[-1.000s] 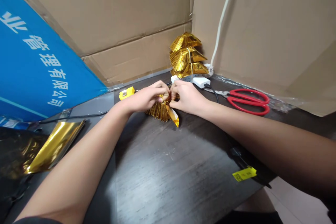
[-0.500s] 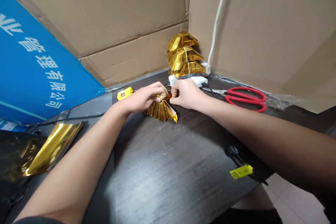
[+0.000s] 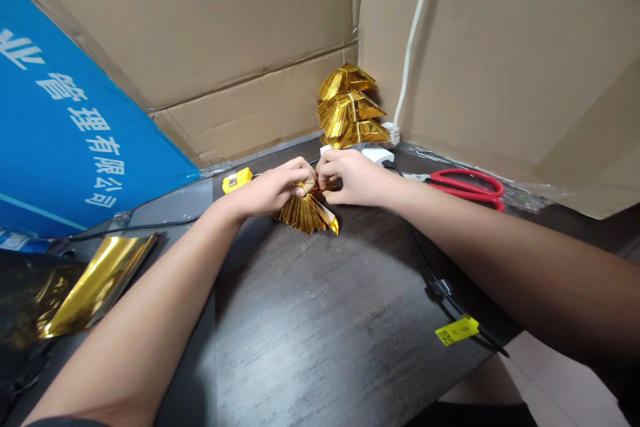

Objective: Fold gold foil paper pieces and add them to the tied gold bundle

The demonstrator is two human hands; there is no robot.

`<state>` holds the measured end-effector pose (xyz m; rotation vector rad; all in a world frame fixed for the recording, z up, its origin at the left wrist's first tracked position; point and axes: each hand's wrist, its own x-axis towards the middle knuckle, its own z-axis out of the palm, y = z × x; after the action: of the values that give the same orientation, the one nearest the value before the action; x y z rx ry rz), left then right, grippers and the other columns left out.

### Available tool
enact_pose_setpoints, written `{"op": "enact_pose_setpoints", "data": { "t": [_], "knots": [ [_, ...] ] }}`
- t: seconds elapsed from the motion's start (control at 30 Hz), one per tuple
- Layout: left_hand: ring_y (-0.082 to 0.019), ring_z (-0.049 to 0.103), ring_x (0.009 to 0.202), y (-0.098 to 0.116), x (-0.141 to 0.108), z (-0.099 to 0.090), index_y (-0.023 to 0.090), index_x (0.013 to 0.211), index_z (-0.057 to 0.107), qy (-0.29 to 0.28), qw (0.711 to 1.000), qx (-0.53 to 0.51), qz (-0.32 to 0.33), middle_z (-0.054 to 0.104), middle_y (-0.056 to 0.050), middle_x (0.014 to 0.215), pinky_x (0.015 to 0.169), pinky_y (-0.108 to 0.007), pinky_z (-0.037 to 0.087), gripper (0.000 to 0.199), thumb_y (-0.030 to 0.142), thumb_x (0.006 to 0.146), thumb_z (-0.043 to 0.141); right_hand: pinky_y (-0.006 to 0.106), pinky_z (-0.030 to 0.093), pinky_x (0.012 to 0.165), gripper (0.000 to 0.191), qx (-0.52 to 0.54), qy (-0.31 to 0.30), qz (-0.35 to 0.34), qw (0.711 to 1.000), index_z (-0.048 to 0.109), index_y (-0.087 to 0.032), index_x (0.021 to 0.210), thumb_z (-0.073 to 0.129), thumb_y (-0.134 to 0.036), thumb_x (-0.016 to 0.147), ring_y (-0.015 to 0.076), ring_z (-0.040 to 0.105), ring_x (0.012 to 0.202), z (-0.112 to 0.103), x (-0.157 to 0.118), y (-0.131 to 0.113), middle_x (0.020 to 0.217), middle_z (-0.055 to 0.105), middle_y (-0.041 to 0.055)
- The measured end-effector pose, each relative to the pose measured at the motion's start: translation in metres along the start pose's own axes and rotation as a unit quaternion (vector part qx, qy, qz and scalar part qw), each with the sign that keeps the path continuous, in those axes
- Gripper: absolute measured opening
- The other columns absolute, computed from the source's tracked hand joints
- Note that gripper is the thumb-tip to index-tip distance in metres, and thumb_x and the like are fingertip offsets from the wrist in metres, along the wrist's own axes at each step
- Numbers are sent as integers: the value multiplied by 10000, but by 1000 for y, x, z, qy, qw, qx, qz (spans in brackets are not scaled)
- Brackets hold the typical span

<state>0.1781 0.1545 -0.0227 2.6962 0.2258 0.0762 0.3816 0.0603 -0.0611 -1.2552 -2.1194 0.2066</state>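
A pleated gold foil piece (image 3: 303,217) fans out low over the dark table (image 3: 300,320), a folded flap with a white strip at its right side. My left hand (image 3: 287,187) pinches its gathered upper part from the left. Close against it, my right hand (image 3: 345,177) has its fingers curled together at the right end of the gathered foil; the fingertips partly hide what they grip. Behind the hands, several similar gold foil fans (image 3: 350,107) are stacked, with a pale band around at least one.
Red-handled scissors (image 3: 467,187) lie right of the hands; a yellow tape measure (image 3: 237,180) is at the left. A white power strip (image 3: 377,155) and cable stand behind. Gold sheets (image 3: 100,287) lie at far left. Cardboard walls (image 3: 250,27) enclose the back.
My right hand has moved slightly left, up against my left hand, with its fingers over the gathered foil. My left hand and the fan hardly differ.
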Motion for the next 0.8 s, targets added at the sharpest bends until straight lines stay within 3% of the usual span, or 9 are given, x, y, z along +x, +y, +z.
{"op": "enact_pose_setpoints", "data": {
  "t": [0.1, 0.23, 0.7, 0.8],
  "knots": [
    [-182, 527, 1005, 2, 0, 0, 190, 836, 504, 5, 1000, 2, -12, 521, -56, 1058, 955, -332, 462, 104, 121, 854, 427, 327, 489, 822, 96, 24, 12, -51, 998, 727, -163, 762, 714, -70, 776, 188, 627, 876, 2, -2, 4, 966, 648, 68],
    [-183, 500, 1006, 3, 0, 0, 190, 845, 519, 11, 1000, 0, -17, 485, -49, 1052, 959, -333, 452, 94, 137, 851, 441, 352, 503, 856, 52, 31, 34, -49, 998, 748, -178, 794, 746, -130, 814, 200, 639, 928, 3, -3, 5, 1030, 637, 71],
    [-191, 511, 1010, 2, 0, 1, 192, 815, 471, 6, 1000, -4, -16, 499, -52, 1042, 955, -340, 446, 72, 134, 840, 438, 356, 446, 820, 77, -9, 16, -32, 999, 740, -204, 757, 774, -185, 824, 218, 546, 922, 5, -1, 4, 896, 566, 42],
    [-191, 513, 999, 1, 0, 1, 192, 810, 479, 7, 1000, -4, -8, 501, -51, 1032, 952, -341, 452, 86, 120, 833, 437, 318, 418, 747, 109, -5, -5, -22, 1000, 688, -188, 733, 728, -142, 822, 182, 539, 805, 5, 0, 0, 800, 567, 15]
  ]
}}
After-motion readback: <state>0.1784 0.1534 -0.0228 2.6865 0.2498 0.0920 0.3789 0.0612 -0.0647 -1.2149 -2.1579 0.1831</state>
